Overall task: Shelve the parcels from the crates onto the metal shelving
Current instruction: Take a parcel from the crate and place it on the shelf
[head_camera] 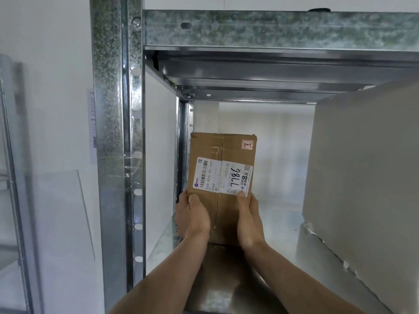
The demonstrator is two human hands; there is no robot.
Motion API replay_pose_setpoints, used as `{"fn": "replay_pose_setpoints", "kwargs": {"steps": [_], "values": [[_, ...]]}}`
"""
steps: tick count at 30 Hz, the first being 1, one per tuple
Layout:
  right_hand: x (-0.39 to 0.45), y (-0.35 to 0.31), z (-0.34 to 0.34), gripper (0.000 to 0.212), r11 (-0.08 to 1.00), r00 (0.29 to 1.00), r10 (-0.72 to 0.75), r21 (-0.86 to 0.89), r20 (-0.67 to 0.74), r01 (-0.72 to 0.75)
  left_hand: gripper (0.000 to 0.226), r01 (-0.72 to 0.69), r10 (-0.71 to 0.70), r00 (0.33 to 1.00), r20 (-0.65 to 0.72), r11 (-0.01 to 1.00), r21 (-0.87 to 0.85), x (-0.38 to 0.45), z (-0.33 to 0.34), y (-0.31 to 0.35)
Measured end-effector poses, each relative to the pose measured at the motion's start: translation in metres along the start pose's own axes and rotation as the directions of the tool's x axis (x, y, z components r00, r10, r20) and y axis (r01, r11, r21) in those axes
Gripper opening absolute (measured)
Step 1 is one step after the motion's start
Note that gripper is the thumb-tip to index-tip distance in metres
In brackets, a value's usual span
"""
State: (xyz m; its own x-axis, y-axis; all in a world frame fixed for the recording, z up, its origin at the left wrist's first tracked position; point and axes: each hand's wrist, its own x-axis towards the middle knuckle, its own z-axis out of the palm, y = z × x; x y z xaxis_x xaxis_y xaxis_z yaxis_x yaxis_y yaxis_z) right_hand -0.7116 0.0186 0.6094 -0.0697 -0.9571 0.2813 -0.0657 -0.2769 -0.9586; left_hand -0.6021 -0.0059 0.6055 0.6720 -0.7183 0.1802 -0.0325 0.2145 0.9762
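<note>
**Seating a parcel in the far-left shelf corner**

I am working inside the metal shelving (pixel 118 132), left of a large grey box (pixel 362 177). The cardboard parcel (pixel 222 177) is standing upright on the shelf deck. My left hand (pixel 192 216) and right hand (pixel 249 220) are clasping its near edges, thumbs curled over the front; I am judging it best to keep the label facing outward while seating it square against the far-left post.

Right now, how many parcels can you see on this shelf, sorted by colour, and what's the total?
Brown cardboard box, held by the left hand and right hand: 1
Large grey parcel on the right: 1
Total: 2
</note>
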Motion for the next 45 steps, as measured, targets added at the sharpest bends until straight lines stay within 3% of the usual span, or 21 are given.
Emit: {"fn": "replay_pose_setpoints", "kwargs": {"steps": [6, 12, 21, 30, 37, 45], "values": [[0.001, -0.001, -0.001, 0.059, 1.0, 0.999, 0.0, 0.018, 0.033, -0.001, 0.041, -0.003, 0.003, 1.0, 0.003, 1.0, 0.001, 0.0, 0.0, -0.001], [0.005, 0.0, 0.001, 0.068, 1.0, 0.998, -0.001, 0.016, 0.068, 0.0, 0.036, 0.033, -0.033, 0.999, -0.019, 0.999, 0.003, 0.003, 0.001, -0.001], [0.018, 0.002, 0.004, 0.06, 0.999, 0.998, 0.012, 0.03, 0.069, -0.014, 0.026, 0.049, -0.048, 0.997, -0.057, 0.998, 0.027, 0.012, 0.01, -0.002], [0.019, 0.002, 0.002, 0.062, 0.999, 0.997, 0.026, 0.037, 0.074, -0.029, 0.036, 0.052, -0.042, 0.994, -0.097, 0.994, 0.096, 0.016, 0.013, 0.0], [0.004, -0.005, -0.007, 0.07, 0.998, 0.998, 0.049, 0.041, 0.042, -0.05, 0.05, -0.004, 0.016, 0.995, -0.097, 0.992, 0.123, -0.014, 0.007, 0.015], [-0.032, -0.02, -0.023, 0.07, 0.997, 0.997, 0.028, 0.067, 0.077, -0.033, 0.049, -0.089, 0.102, 0.99, -0.096, 0.988, 0.123, -0.051, -0.015, 0.028]]}}
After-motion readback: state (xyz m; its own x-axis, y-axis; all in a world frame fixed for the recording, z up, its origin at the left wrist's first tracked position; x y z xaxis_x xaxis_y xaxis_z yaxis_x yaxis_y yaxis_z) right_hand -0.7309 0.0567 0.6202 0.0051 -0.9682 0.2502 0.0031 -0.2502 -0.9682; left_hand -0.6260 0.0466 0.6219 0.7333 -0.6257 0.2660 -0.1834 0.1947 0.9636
